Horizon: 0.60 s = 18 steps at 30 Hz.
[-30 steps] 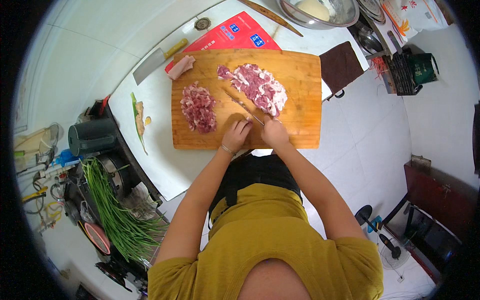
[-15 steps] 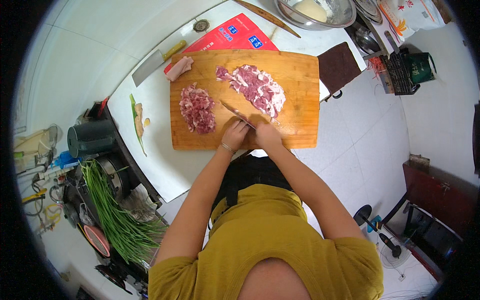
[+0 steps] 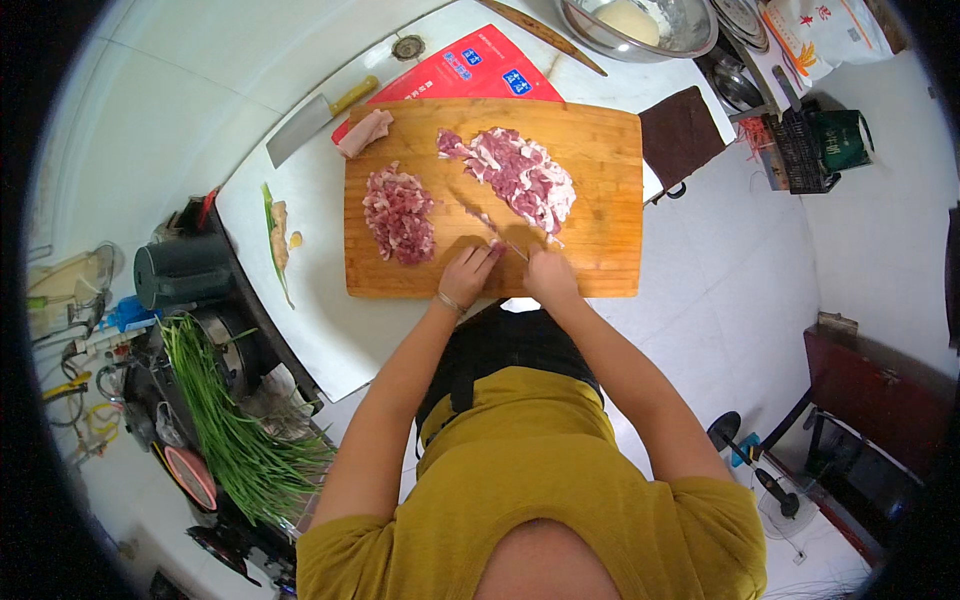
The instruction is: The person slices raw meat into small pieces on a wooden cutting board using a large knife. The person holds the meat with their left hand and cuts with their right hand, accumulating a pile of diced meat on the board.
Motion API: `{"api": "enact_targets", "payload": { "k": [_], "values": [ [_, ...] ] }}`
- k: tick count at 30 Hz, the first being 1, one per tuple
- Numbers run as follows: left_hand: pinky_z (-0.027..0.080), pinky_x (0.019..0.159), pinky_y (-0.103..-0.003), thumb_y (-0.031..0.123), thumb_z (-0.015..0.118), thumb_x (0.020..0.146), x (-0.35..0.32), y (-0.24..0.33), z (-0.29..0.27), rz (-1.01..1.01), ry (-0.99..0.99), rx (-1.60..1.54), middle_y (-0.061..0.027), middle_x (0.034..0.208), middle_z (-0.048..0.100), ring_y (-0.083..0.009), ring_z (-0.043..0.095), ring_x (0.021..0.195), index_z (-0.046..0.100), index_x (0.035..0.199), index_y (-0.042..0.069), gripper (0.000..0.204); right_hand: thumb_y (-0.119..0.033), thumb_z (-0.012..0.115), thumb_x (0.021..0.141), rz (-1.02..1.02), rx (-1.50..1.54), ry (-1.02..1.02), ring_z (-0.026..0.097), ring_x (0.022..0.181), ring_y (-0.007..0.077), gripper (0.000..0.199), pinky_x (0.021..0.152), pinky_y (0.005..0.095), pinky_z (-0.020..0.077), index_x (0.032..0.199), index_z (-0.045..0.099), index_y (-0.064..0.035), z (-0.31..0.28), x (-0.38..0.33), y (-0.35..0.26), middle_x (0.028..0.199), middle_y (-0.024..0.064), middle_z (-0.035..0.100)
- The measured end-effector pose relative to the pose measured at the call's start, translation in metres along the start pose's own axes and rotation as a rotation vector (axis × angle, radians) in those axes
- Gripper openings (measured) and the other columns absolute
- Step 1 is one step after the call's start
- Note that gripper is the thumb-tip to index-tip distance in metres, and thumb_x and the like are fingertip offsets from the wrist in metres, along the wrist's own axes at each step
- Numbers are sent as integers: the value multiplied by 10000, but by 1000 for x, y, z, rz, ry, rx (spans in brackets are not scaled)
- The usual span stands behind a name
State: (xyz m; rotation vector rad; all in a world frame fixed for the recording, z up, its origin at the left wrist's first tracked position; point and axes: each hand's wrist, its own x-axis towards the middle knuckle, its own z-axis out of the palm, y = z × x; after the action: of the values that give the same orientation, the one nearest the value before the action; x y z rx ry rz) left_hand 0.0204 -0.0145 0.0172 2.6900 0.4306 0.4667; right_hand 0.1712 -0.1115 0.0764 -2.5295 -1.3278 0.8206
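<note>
My right hand [image 3: 551, 277] is closed round the handle of a kitchen knife [image 3: 515, 248], near the front edge of a wooden cutting board [image 3: 600, 200]. The blade points up and left, seen nearly edge-on. Beside it, my left hand [image 3: 467, 275] presses a small piece of meat [image 3: 497, 246] with its fingers bent together. A heap of diced meat [image 3: 398, 215] lies on the board's left side. Sliced meat [image 3: 522, 178] with white fat spreads across the upper middle. One pale pink chunk [image 3: 366, 133] rests at the top left corner.
A cleaver [image 3: 305, 128] lies behind the board, next to a red sheet [image 3: 455, 72]. Ginger and scallion [image 3: 279, 235] are on the white table at left. A steel bowl [image 3: 600, 38] with dough stands at the back. Long green chives [image 3: 235, 430] hang at lower left.
My right hand has shifted slightly right with the knife, away from my left hand. The piece of meat under my left fingers now shows. The heaps stay the same.
</note>
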Motion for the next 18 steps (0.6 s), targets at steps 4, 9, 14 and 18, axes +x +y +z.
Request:
{"api": "enact_targets", "payload": {
  "k": [4,9,14,18],
  "values": [
    [475,800,-315,89,508,756,-3,-4,11,4,16,0,-77,1016,570,-240,550,922,590,1072,34,331,-104,529,768,-5,-67,-10,622,638,374,100,582,490,488,798,543,-9,10,-16,2,677,218,611],
    [475,814,-314,96,504,757,0,-8,16,25,43,8,-83,1067,572,-242,553,938,592,1071,24,334,-84,533,783,-5,-97,-134,644,737,368,136,642,461,518,888,550,0,11,5,-21,779,205,640],
    [475,809,-309,90,503,754,4,-8,14,86,96,79,-73,1121,568,-235,554,934,597,1067,24,334,-86,520,796,112,-56,-124,640,772,379,145,693,462,518,906,547,6,19,-8,0,807,216,638],
    [475,800,-303,87,502,754,0,-4,14,0,-7,30,-75,1078,571,-235,551,933,602,1049,23,318,-118,500,811,105,-95,-164,637,782,382,159,697,465,514,901,548,4,21,-27,24,830,230,633]
  ]
}}
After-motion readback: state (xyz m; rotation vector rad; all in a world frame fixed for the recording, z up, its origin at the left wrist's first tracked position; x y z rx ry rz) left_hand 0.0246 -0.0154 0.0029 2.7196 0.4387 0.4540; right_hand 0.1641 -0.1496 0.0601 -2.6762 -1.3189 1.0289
